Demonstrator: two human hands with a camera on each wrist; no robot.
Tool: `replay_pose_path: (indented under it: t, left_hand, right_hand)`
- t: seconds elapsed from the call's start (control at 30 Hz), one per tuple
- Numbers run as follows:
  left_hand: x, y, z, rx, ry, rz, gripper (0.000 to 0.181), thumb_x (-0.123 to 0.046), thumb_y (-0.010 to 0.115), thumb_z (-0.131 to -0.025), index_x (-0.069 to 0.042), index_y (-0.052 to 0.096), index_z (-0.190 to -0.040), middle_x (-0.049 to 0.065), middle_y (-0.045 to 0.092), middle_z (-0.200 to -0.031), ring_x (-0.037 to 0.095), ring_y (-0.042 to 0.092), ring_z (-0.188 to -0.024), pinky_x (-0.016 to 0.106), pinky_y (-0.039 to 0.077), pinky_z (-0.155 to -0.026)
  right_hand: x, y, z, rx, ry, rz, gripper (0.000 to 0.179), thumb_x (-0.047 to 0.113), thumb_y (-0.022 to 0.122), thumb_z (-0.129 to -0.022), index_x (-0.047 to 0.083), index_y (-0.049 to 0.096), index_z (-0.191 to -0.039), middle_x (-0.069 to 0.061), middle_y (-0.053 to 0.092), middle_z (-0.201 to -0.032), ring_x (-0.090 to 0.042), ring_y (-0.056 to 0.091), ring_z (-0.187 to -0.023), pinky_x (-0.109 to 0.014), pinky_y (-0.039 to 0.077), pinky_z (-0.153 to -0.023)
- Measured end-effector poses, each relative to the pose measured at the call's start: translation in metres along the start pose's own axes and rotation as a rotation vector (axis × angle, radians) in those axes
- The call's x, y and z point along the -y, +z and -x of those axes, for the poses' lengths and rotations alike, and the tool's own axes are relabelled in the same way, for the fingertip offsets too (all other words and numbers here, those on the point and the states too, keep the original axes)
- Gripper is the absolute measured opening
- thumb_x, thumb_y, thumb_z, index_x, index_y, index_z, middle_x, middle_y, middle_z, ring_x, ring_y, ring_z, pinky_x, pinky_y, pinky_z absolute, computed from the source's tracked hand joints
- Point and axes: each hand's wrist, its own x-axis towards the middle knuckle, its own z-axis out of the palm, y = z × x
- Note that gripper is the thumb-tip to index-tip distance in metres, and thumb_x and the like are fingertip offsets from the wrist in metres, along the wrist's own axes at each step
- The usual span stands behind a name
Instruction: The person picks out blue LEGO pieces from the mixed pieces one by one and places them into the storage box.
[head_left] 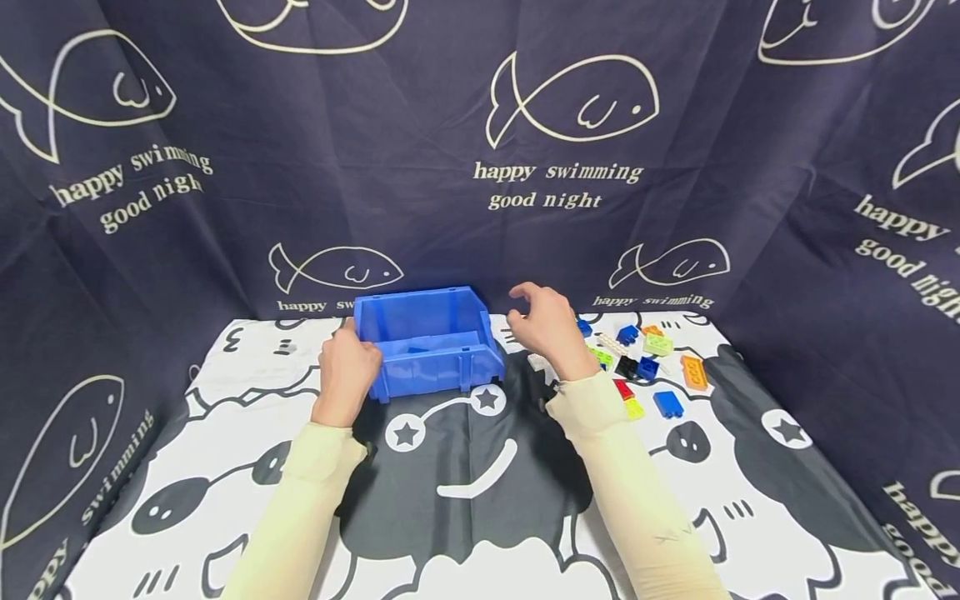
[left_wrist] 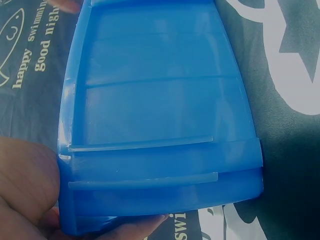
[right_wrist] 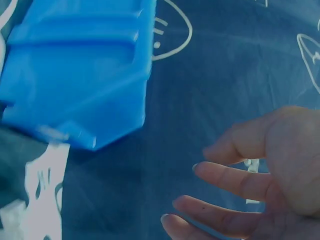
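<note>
A blue plastic storage bin (head_left: 442,371) stands toward the back of the table, its hollow side facing me. My left hand (head_left: 347,371) grips its left end; in the left wrist view the thumb side of that hand (left_wrist: 25,180) lies against one edge of the bin (left_wrist: 155,110), with fingers curling around below. To the right of the bin, and apart from it, my right hand (head_left: 551,327) hovers with loosely bent fingers and nothing in them. The right wrist view shows these fingers (right_wrist: 230,215) spread, the bin (right_wrist: 75,80) beyond them.
Several loose toy bricks lie right of my right hand, among them a blue brick (head_left: 668,404), an orange brick (head_left: 694,372) and a black brick (head_left: 626,367). A patterned cloth (head_left: 465,467) covers the table. Behind it hangs a dark fish-print curtain (head_left: 442,167).
</note>
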Motion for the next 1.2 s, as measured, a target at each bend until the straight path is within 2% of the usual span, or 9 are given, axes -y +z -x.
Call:
replay_pose_path:
  t: [0.23, 0.37, 0.7, 0.8, 0.9, 1.03, 1.2]
  left_hand:
    - [0.0, 0.001, 0.0, 0.006, -0.011, -0.008, 0.036, -0.006, 0.048, -0.086, 0.007, 0.063, -0.115, 0.035, 0.068, -0.106, 0.057, 0.066, -0.096, 0.063, 0.05, -0.081]
    - [0.001, 0.001, 0.001, 0.005, -0.013, -0.009, 0.038, -0.006, 0.048, -0.086, 0.008, 0.063, -0.118, 0.035, 0.068, -0.105, 0.057, 0.066, -0.095, 0.063, 0.05, -0.081]
    - [0.0, 0.001, 0.0, 0.006, -0.024, -0.006, 0.037, -0.006, 0.048, -0.087, 0.006, 0.063, -0.118, 0.034, 0.069, -0.107, 0.056, 0.066, -0.096, 0.062, 0.05, -0.082]
    - [-0.001, 0.0, 0.0, 0.011, -0.022, -0.009, 0.036, -0.007, 0.048, -0.086, 0.006, 0.063, -0.116, 0.035, 0.068, -0.107, 0.057, 0.066, -0.098, 0.063, 0.049, -0.083]
    - [-0.001, -0.001, -0.001, 0.013, -0.016, -0.014, 0.033, -0.007, 0.049, -0.087, 0.006, 0.063, -0.114, 0.034, 0.069, -0.106, 0.058, 0.065, -0.1, 0.064, 0.048, -0.084]
    - [-0.001, -0.002, -0.002, 0.022, -0.022, -0.022, 0.033, -0.008, 0.05, -0.087, 0.005, 0.063, -0.115, 0.033, 0.069, -0.106, 0.058, 0.065, -0.102, 0.063, 0.048, -0.085]
    - [-0.001, -0.001, -0.002, 0.034, -0.033, -0.022, 0.035, -0.008, 0.05, -0.088, 0.005, 0.063, -0.118, 0.033, 0.069, -0.106, 0.057, 0.065, -0.102, 0.063, 0.048, -0.085]
  right_hand:
    - [-0.037, -0.009, 0.0, 0.028, 0.083, -0.013, 0.045, 0.019, 0.055, -0.091, 0.008, 0.065, -0.134, -0.024, 0.065, -0.13, -0.041, 0.059, -0.119, -0.055, 0.045, -0.103]
    - [-0.052, -0.01, -0.001, 0.063, 0.121, -0.016, 0.046, 0.02, 0.054, -0.092, 0.007, 0.064, -0.135, -0.024, 0.064, -0.134, -0.042, 0.059, -0.12, -0.054, 0.046, -0.101]
    - [-0.075, 0.006, -0.005, 0.088, 0.141, 0.032, 0.049, 0.018, 0.056, -0.089, 0.004, 0.065, -0.134, -0.019, 0.067, -0.13, -0.037, 0.059, -0.1, -0.048, 0.047, -0.088]
    - [-0.08, 0.012, -0.005, 0.117, 0.162, 0.027, 0.05, 0.017, 0.058, -0.087, 0.005, 0.065, -0.135, -0.02, 0.067, -0.129, -0.037, 0.064, -0.09, -0.044, 0.053, -0.076]
    - [-0.085, 0.017, -0.006, 0.148, 0.176, 0.05, 0.051, 0.017, 0.059, -0.086, 0.005, 0.064, -0.136, -0.021, 0.066, -0.129, -0.038, 0.066, -0.091, -0.04, 0.054, -0.07]
    - [-0.089, 0.022, -0.008, 0.19, 0.181, 0.097, 0.054, 0.013, 0.059, -0.083, 0.003, 0.064, -0.135, -0.023, 0.066, -0.131, -0.039, 0.063, -0.108, -0.044, 0.051, -0.086]
    - [-0.094, 0.027, -0.007, 0.241, 0.178, 0.13, 0.055, 0.009, 0.058, -0.08, 0.002, 0.065, -0.134, -0.024, 0.065, -0.134, -0.041, 0.061, -0.116, -0.052, 0.047, -0.1]
